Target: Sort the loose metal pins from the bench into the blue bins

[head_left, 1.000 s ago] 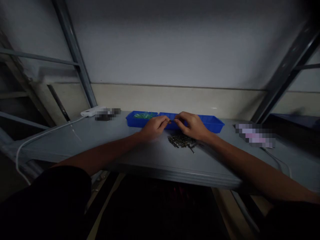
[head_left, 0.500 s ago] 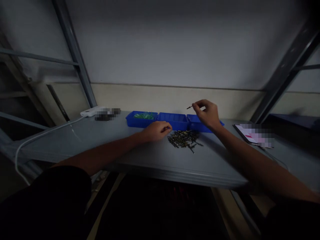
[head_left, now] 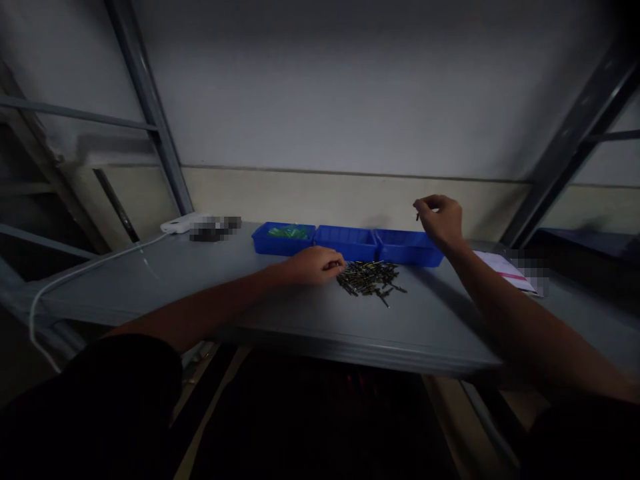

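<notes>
A pile of small dark screws [head_left: 371,277] lies on the grey table [head_left: 280,300]. My left hand [head_left: 314,264] rests on the table at the pile's left edge, fingers curled; what they hold, if anything, is hidden. My right hand [head_left: 440,220] is raised above the right blue tray [head_left: 407,247] and pinches one small screw [head_left: 417,215] that points down. Behind the pile stand the middle blue tray [head_left: 346,241] and the left blue tray [head_left: 283,239], which holds green pieces.
A white power strip [head_left: 181,223] with its cable lies at the table's back left. A paper sheet [head_left: 505,270] lies to the right. Metal shelf posts [head_left: 150,107] rise on both sides, with a wall behind.
My hands met over the middle tray, then my right hand lifted away with a screw and moved right, over the right tray. My left hand dropped to the pile's left edge.
</notes>
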A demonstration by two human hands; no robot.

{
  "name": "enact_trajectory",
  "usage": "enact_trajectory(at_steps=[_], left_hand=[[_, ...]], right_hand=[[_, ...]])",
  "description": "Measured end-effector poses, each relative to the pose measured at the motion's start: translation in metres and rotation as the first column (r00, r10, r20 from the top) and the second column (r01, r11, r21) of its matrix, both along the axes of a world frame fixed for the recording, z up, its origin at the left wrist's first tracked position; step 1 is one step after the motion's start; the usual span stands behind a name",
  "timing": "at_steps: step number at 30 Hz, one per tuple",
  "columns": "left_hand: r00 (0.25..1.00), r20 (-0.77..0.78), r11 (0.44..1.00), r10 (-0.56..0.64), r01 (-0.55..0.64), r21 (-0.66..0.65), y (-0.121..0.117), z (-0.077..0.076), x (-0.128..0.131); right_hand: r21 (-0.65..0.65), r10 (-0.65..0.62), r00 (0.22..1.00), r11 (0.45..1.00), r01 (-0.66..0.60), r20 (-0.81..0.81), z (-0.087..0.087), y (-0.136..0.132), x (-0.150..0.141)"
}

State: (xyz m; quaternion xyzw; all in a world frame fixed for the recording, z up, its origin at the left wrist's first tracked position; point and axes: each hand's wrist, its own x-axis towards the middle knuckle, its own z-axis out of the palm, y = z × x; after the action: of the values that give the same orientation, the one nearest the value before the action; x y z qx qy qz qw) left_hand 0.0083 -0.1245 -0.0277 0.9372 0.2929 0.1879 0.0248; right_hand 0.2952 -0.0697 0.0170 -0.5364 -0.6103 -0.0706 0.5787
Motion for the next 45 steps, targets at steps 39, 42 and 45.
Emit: enact_trajectory(at_steps=[39, 42, 45], left_hand=[[0.913, 0.382, 0.983, 0.143, -0.175, 0.052, 0.001, 0.012, -0.01], [0.903, 0.411, 0.983, 0.126, -0.17, 0.072, 0.001, 0.01, -0.01], [0.911, 0.395, 0.98, 0.119, -0.171, 0.101, 0.003, 0.01, -0.011]], right_hand=[[-0.159, 0.48, 0.653, 0.858, -0.488, 0.586, -0.032, -0.056, -0.093], [-0.179, 0.517, 0.674, 0.844, -0.506, 0.528, -0.03, -0.059, -0.094], [-0.205, 0.534, 0.672, 0.836, -0.509, 0.513, -0.029, -0.06, -0.094]])
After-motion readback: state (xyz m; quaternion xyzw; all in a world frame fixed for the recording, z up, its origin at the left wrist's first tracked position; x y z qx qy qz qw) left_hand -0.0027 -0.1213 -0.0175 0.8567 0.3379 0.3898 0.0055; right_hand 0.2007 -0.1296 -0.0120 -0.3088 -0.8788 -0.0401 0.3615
